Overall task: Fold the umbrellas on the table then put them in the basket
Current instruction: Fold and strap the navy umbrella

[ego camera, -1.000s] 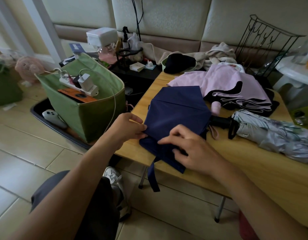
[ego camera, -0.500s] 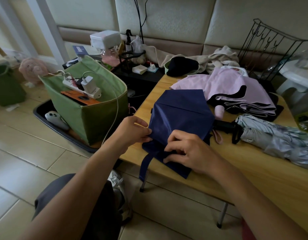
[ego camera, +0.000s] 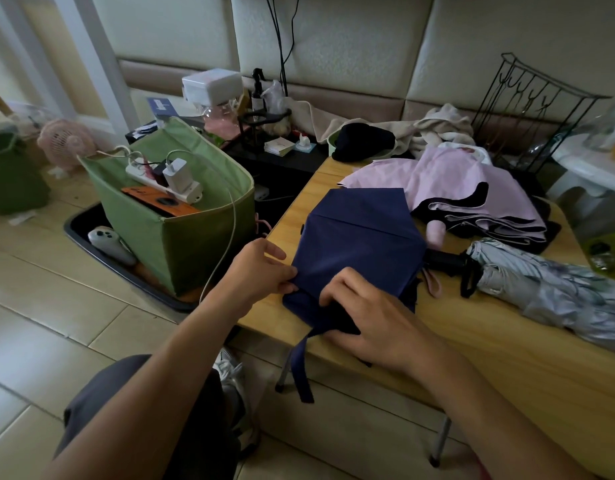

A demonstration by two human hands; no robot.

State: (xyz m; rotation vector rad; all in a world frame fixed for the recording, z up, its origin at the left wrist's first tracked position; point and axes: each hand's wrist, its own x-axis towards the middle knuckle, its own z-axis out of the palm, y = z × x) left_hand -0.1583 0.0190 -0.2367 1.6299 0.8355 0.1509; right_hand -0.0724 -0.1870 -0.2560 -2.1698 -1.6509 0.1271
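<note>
Lying flat, navy umbrella [ego camera: 358,244] w/ strap [ego camera: 300,367] dangling off table [ego camera: 506,358].

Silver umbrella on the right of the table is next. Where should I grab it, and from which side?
Probably the black handle at the silver umbrella's left end, coming from above with the right hand. It is rigid, bare and points toward the navy umbrella; the canopy is loose crumpled fabric. Mind the black wrist strap looped beside it.

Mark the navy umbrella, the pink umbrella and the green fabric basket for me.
navy umbrella [ego camera: 361,237], head view, on its flat canopy panel.
pink umbrella [ego camera: 472,188], head view, on its pink folded canopy.
green fabric basket [ego camera: 202,244], head view, on its near side wall.
</note>
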